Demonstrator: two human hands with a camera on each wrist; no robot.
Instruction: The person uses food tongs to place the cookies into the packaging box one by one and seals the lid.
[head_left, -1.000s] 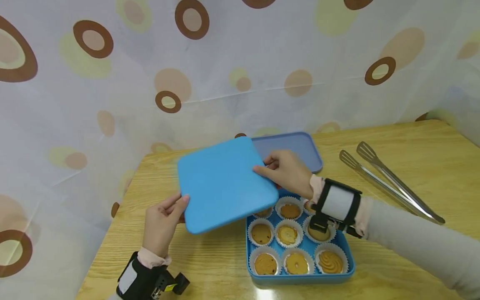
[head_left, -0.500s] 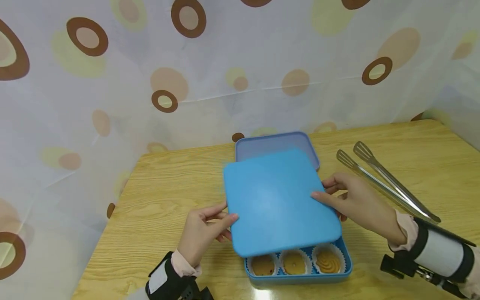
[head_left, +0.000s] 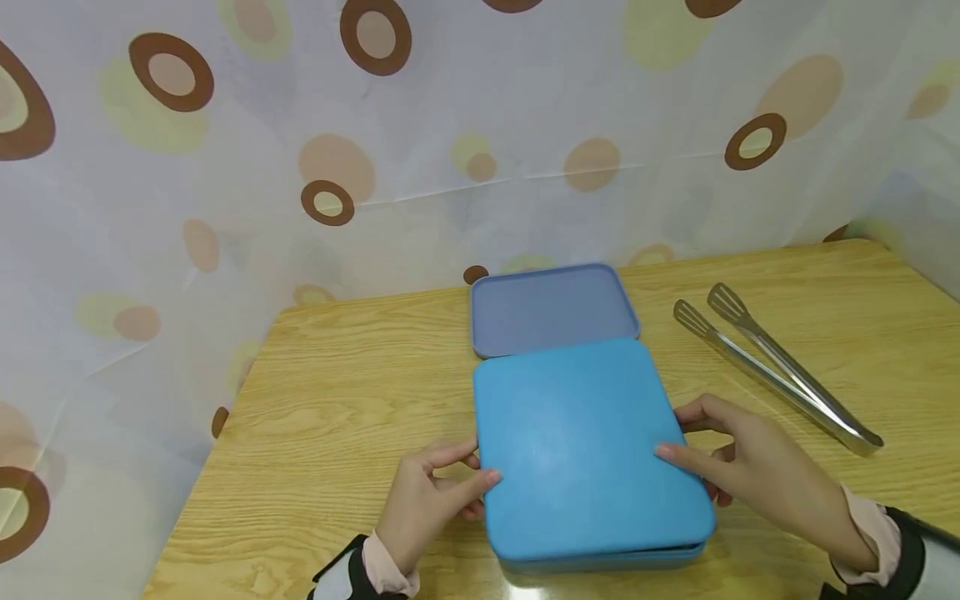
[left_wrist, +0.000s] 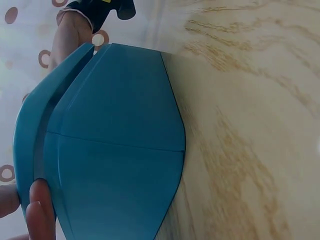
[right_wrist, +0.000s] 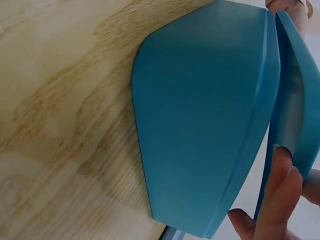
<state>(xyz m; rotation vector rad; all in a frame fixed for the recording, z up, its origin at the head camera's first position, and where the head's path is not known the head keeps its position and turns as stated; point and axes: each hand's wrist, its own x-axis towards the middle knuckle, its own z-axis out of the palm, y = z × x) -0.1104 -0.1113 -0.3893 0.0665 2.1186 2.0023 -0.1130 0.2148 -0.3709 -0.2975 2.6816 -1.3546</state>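
Observation:
A light blue lid lies over a blue box and hides what is inside. My left hand pinches the lid's left edge, thumb on top and fingers below. On the opposite edge my right hand grips the lid in the same way. A narrow gap shows between the lid and the box in the left wrist view. The gap between lid and box is wider near the fingers in the right wrist view, so the lid sits slightly tilted.
Behind the box lies a flat purple-blue tray-like lid, partly overlapped in view by the light blue one. Metal tongs with slotted ends rest on the wooden table at the right. A patterned cloth hangs behind the table.
Both hands have carried the light blue lid right and down from the left of the box onto it. The paper-cupped cookies seen inside before are now covered.

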